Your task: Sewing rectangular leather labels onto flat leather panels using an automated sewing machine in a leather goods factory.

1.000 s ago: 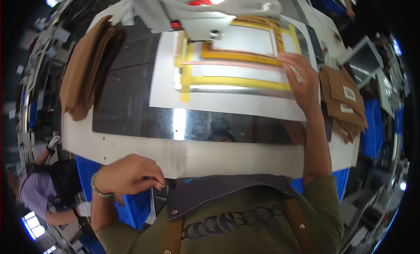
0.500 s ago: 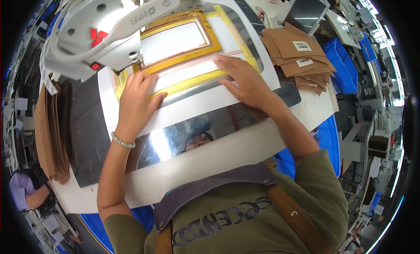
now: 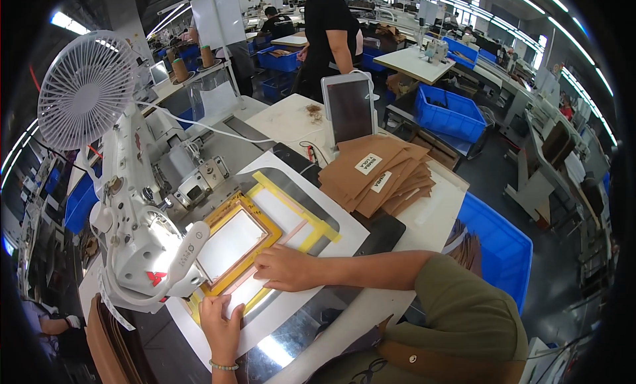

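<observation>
On the sewing machine bed lies a yellow-edged rectangular clamp frame (image 3: 272, 229) with a white area inside it. Under and around it is a flat template bordered with yellow tape (image 3: 317, 236), on a larger white sheet (image 3: 348, 239). My left hand (image 3: 221, 326) rests at the template's near left corner, thumb apart from the fingers. My right hand (image 3: 286, 268) is at the template's near side, beside the clamp frame. Its fingers are curled in, and what lies under the fingertips is hidden. The white sewing machine head (image 3: 136, 241) stands just left of the frame.
Brown flat pieces with white labels (image 3: 361, 175) are piled to the right, before a tablet screen (image 3: 350, 109). Brown panels (image 3: 106, 341) hang at the left edge. A blue bin (image 3: 497, 241) stands at the right; a white fan (image 3: 89, 89) rises at the left. A person in black (image 3: 329, 36) stands beyond.
The view has tilted up and swung right, bringing the workshop into sight. My right hand has curled its fingers and lies closer to the clamp frame. My left hand stays at the template's near left corner.
</observation>
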`<state>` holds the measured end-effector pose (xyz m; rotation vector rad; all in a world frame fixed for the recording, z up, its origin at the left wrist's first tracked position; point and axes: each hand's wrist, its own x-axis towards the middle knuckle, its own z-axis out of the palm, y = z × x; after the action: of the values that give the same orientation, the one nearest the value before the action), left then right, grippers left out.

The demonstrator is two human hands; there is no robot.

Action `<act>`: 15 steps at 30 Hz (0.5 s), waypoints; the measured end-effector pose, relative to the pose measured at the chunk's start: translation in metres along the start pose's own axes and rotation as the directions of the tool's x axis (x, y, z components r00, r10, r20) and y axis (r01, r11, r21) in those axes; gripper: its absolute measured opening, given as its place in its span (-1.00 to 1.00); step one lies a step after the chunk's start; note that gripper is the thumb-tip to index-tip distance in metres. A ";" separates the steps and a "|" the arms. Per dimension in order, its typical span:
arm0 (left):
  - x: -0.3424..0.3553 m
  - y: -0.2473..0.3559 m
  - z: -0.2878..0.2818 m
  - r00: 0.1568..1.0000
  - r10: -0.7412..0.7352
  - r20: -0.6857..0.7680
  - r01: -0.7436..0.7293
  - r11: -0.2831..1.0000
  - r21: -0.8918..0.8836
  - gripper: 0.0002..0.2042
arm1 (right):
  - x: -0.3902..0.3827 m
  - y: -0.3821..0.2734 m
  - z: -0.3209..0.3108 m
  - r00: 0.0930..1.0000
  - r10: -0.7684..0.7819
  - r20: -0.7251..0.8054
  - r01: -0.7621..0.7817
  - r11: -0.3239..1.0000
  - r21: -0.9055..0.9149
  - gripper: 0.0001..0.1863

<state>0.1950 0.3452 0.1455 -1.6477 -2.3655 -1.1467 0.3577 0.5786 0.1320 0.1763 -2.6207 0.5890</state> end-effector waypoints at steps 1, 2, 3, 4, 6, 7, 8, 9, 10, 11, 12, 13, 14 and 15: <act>0.001 0.001 -0.001 0.998 -0.055 0.009 0.055 0.998 -0.038 -0.73 | -0.001 0.003 -0.001 1.000 0.001 -0.001 -0.001 1.000 -0.003 -0.75; 0.001 0.001 -0.002 0.994 -0.111 0.022 0.112 0.991 -0.075 -0.75 | -0.002 0.007 -0.002 1.000 0.000 -0.030 0.001 0.999 0.034 -0.75; 0.001 0.001 -0.001 0.994 -0.111 0.024 0.113 0.991 -0.077 -0.75 | -0.003 0.010 -0.003 0.998 0.001 -0.059 0.003 0.997 0.072 -0.75; 0.002 -0.002 0.000 0.986 -0.166 0.023 0.168 0.978 -0.123 -0.75 | -0.001 0.012 -0.003 0.998 0.001 -0.060 0.003 0.997 0.073 -0.75; 0.002 -0.006 0.003 0.975 -0.223 0.025 0.224 0.960 -0.167 -0.74 | 0.003 0.013 -0.002 0.999 -0.015 -0.029 0.017 0.998 0.055 -0.74; 0.003 -0.008 0.006 0.971 -0.239 0.004 0.234 0.948 -0.217 -0.77 | 0.003 0.013 -0.002 0.999 -0.013 -0.031 0.015 0.998 0.056 -0.74; 0.004 -0.009 0.007 0.966 -0.257 -0.018 0.243 0.932 -0.267 -0.80 | 0.003 0.013 -0.002 0.999 -0.018 -0.040 0.020 0.999 0.045 -0.75; 0.004 -0.010 0.006 0.967 -0.256 -0.017 0.242 0.933 -0.265 -0.80 | 0.004 0.013 -0.002 0.998 -0.023 -0.050 0.025 0.999 0.034 -0.76; 0.003 -0.010 0.006 0.964 -0.267 -0.016 0.255 0.936 -0.244 -0.82 | 0.006 0.013 -0.004 0.999 -0.022 -0.049 0.024 0.999 0.036 -0.76; 0.003 -0.010 0.006 0.961 -0.278 -0.015 0.268 0.938 -0.222 -0.84 | 0.009 0.013 -0.007 0.998 -0.057 -0.020 0.057 0.998 -0.014 -0.78; 0.003 -0.010 0.007 0.960 -0.279 -0.014 0.269 0.938 -0.220 -0.84 | 0.013 0.014 -0.010 0.996 -0.091 0.010 0.092 0.994 -0.064 -0.80; 0.003 -0.010 0.008 0.967 -0.252 -0.027 0.242 0.948 -0.206 -0.84 | 0.018 0.012 -0.014 0.996 -0.085 0.009 0.085 0.995 -0.060 -0.80; 0.003 -0.011 0.008 0.974 -0.223 -0.039 0.212 0.959 -0.190 -0.83 | 0.027 0.010 -0.018 0.994 -0.086 0.070 0.093 0.992 -0.090 -0.81; 0.002 -0.011 0.007 0.975 -0.222 -0.029 0.213 0.959 -0.187 -0.83 | 0.033 0.008 -0.018 0.988 -0.086 0.130 0.101 0.988 -0.119 -0.80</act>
<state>0.1879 0.3487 0.1353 -1.4102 -2.5273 -1.4650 0.3336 0.5928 0.1586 0.3041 -2.7423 0.3908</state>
